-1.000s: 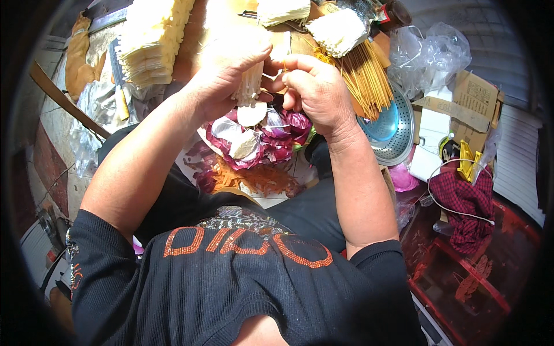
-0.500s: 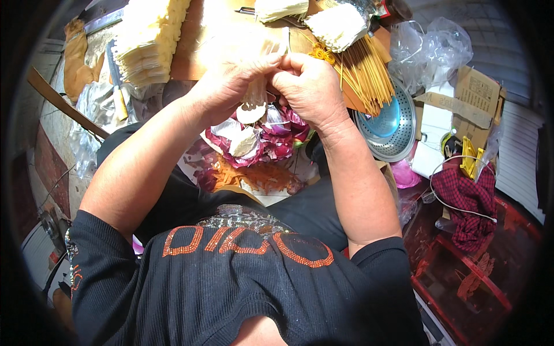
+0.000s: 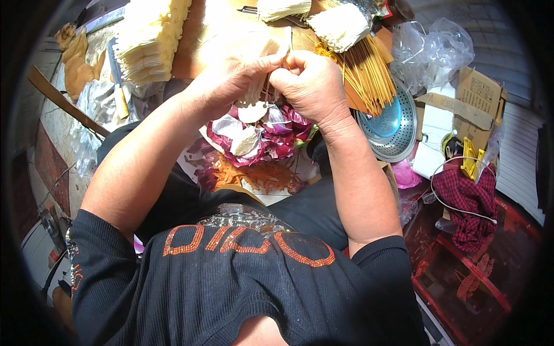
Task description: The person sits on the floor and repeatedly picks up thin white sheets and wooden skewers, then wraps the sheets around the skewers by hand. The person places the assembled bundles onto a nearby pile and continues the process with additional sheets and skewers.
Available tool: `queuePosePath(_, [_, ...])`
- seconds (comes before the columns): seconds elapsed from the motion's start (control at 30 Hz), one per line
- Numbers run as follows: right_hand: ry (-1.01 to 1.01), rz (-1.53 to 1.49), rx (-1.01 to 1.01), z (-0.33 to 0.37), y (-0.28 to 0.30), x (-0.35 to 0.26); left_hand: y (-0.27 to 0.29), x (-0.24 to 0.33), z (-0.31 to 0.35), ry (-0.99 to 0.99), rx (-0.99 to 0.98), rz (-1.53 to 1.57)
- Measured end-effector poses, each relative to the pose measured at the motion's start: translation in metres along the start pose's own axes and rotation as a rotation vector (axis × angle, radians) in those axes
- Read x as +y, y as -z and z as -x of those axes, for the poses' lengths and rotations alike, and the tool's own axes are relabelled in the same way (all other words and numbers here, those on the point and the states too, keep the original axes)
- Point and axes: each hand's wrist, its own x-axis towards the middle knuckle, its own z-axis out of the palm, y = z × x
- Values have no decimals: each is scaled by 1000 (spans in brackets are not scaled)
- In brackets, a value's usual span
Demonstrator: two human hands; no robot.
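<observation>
Both hands meet in front of me over a heap of purple and white peelings. My left hand (image 3: 234,81) is closed on a flat bunch of pale strands with small rounded ends, apparently enoki mushrooms (image 3: 252,109), which hangs below its fingers. My right hand (image 3: 311,81) is pinched shut beside it, fingertips against those of the left; what it grips is hidden. A narrow whitish strip (image 3: 288,37) stands up above the fingertips. Just beyond the right hand lie thin yellow skewers (image 3: 369,75) and yellow rubber bands (image 3: 323,51).
Tall pale stacks (image 3: 147,43) stand at the far left on a brown board (image 3: 193,34), with white bundles (image 3: 340,26) at the far side. A knife (image 3: 118,86) lies left. Rightward are a metal colander (image 3: 404,127), clear plastic bags (image 3: 433,49), cardboard (image 3: 479,95) and a checked cloth (image 3: 470,207).
Both hands stay together and shift only slightly. The right hand's knuckles have turned up a little, and more of the whitish strip shows above the fingertips.
</observation>
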Motion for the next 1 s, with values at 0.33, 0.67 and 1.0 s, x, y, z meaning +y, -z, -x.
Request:
queuePosePath(0.33, [-70, 297, 42, -11, 17, 15, 16, 9, -2, 48, 67, -27])
queuePosePath(0.67, [-150, 291, 58, -27, 19, 38, 27, 11, -5, -163, 254, -48])
queuePosePath(1.0, [-405, -120, 10, -43, 12, 55, 17, 9, 4, -113, 181, 14])
